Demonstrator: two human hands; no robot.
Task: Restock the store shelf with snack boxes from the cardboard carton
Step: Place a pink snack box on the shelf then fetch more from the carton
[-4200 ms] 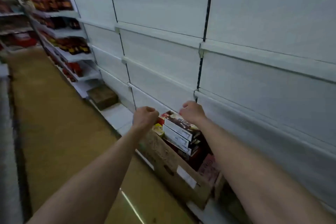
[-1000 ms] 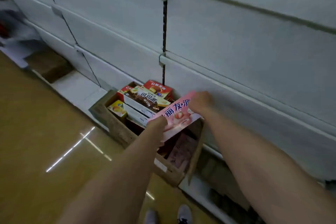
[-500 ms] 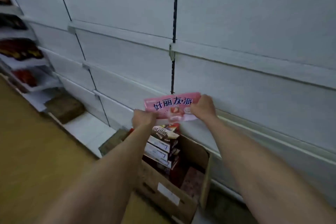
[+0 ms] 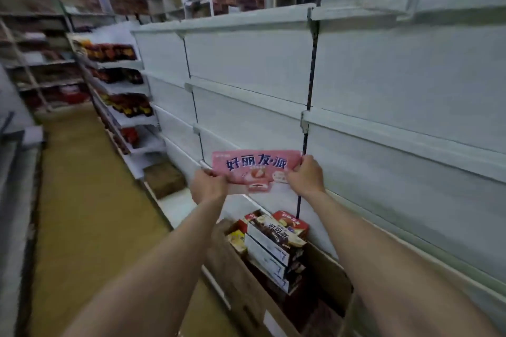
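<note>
A pink snack box [image 4: 256, 168] with blue lettering is held upright in front of the white store shelf [image 4: 383, 131]. My left hand [image 4: 209, 186] grips its lower left corner and my right hand [image 4: 306, 176] grips its right end. Below my arms the open cardboard carton [image 4: 241, 290] stands on the base of the shelf unit. Inside it lie several stacked snack boxes [image 4: 276, 243], brown, white and red ones.
The white shelf boards in front of me hold no goods. Further left, stocked shelves [image 4: 120, 85] carry dark red packs. A second brown carton [image 4: 164, 179] sits on the base shelf at the left. The yellow-brown aisle floor [image 4: 82, 200] runs along the left.
The pink box came out of the carton in both hands and has risen to shelf height. My view has tilted up and now takes in the aisle and the upper shelves.
</note>
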